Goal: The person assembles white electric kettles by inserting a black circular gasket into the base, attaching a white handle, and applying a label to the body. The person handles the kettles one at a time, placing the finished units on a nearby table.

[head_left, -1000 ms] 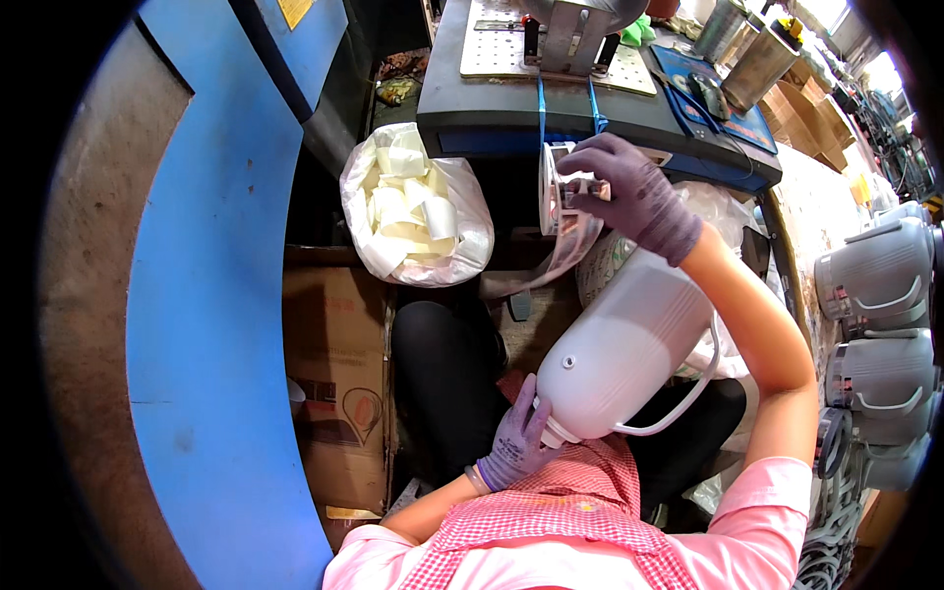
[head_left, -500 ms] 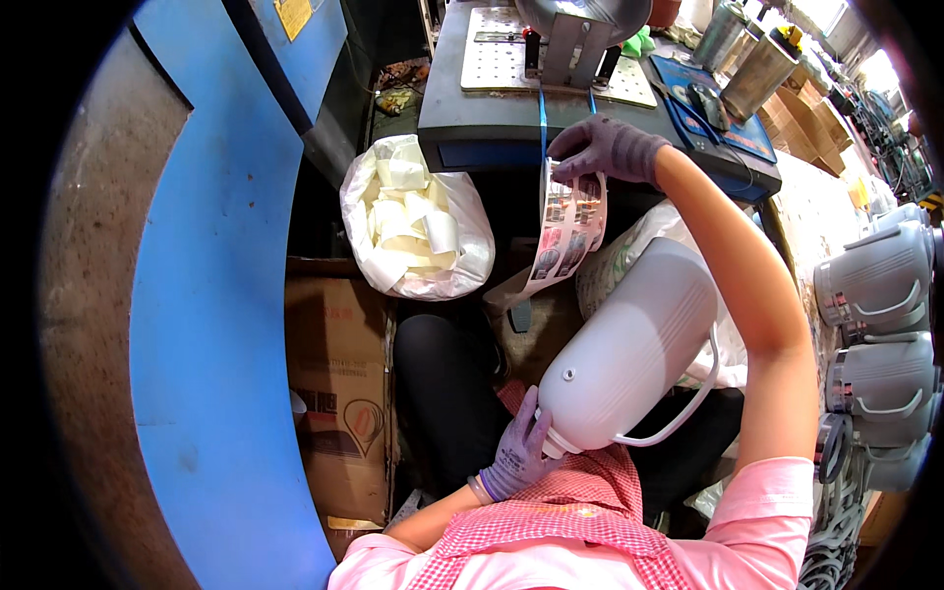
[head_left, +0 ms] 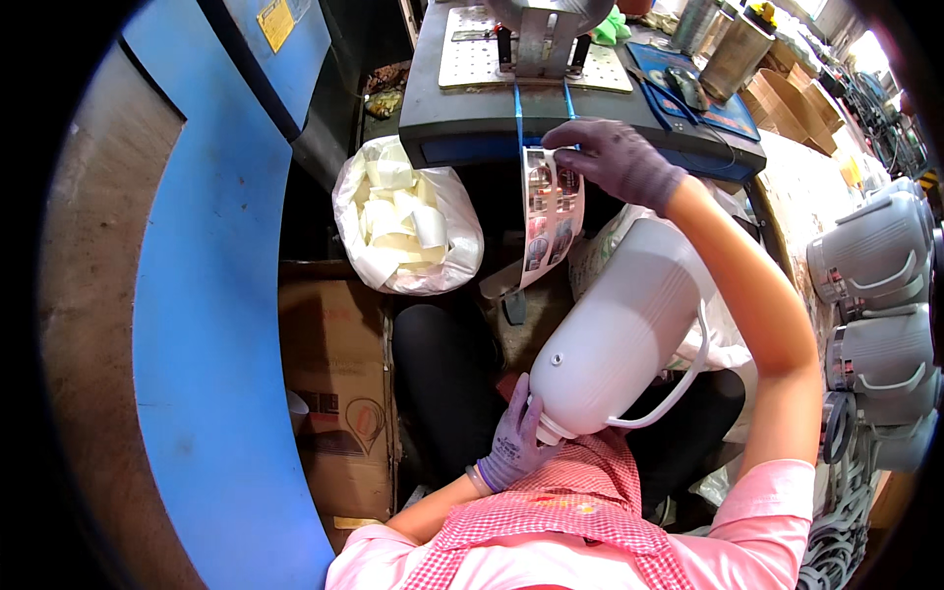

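Observation:
A pale grey plastic jug body point(head_left: 624, 329) with a long side handle lies tilted across my lap, its narrow neck toward me. My gloved left hand point(head_left: 513, 447) is closed around that neck, thumb up along the rounded end. Farther out, my gloved right hand point(head_left: 619, 162) is bent over the top of a roll of printed stickers point(head_left: 553, 211), fingertips pinched at its upper edge. The roll hangs by blue straps point(head_left: 519, 108) below the bench edge, its loose tail curving down. My right fingertips partly overlap the roll's top.
A dark workbench point(head_left: 418, 108) with a perforated white plate point(head_left: 462, 64) stands ahead. Left of the roll sits a white bag point(head_left: 457, 270) of peeled backing paper. A cardboard box point(head_left: 334, 324) and a blue panel point(head_left: 211, 344) are at my left. Several grey jugs point(head_left: 890, 354) are stacked at right.
The whole view has shifted slightly, moving most things a little left. The sticker strip now faces me more squarely under my right hand. My left hand keeps its hold on the jug's neck.

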`<move>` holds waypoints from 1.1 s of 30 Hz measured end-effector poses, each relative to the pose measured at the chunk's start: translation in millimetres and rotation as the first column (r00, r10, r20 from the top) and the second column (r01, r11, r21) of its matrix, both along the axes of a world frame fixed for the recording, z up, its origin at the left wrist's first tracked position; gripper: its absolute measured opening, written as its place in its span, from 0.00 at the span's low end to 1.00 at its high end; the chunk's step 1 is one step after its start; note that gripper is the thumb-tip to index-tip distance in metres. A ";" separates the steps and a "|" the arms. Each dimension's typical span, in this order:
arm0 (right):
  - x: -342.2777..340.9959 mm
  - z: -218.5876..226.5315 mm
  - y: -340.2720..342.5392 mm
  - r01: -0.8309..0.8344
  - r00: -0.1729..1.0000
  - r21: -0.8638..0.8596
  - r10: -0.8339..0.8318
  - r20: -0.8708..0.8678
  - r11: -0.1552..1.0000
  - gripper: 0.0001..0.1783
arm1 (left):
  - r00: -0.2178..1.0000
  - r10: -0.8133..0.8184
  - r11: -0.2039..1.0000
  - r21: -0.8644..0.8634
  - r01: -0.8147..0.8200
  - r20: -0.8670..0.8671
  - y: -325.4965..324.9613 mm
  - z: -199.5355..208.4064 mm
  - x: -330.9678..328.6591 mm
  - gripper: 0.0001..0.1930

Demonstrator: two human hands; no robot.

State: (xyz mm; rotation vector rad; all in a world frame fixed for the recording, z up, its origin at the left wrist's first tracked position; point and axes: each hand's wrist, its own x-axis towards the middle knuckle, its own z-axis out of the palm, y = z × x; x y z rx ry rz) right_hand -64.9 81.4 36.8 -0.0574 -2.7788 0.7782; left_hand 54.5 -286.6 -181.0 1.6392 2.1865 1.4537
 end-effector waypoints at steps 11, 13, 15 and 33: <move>-62.2 -7.8 11.3 0.129 0.945 -0.032 -0.113 0.306 0.991 0.19 | 1.000 0.009 1.000 -0.026 -0.008 0.030 1.7 3.7 0.4 0.53; -51.5 -9.6 4.2 0.094 0.958 0.205 -0.145 0.248 0.974 0.19 | 1.000 0.012 1.000 -0.021 -0.011 0.025 1.9 4.3 -0.8 0.53; -39.6 -19.4 -1.3 0.053 0.971 0.464 -0.155 0.185 0.884 0.18 | 1.000 0.018 1.000 -0.014 -0.018 0.019 2.0 3.9 -1.7 0.54; 232.0 50.3 -45.2 0.277 0.731 -0.697 -0.616 -0.293 0.661 0.07 | 0.998 0.022 0.999 0.037 -0.020 -0.056 3.8 2.7 2.1 0.54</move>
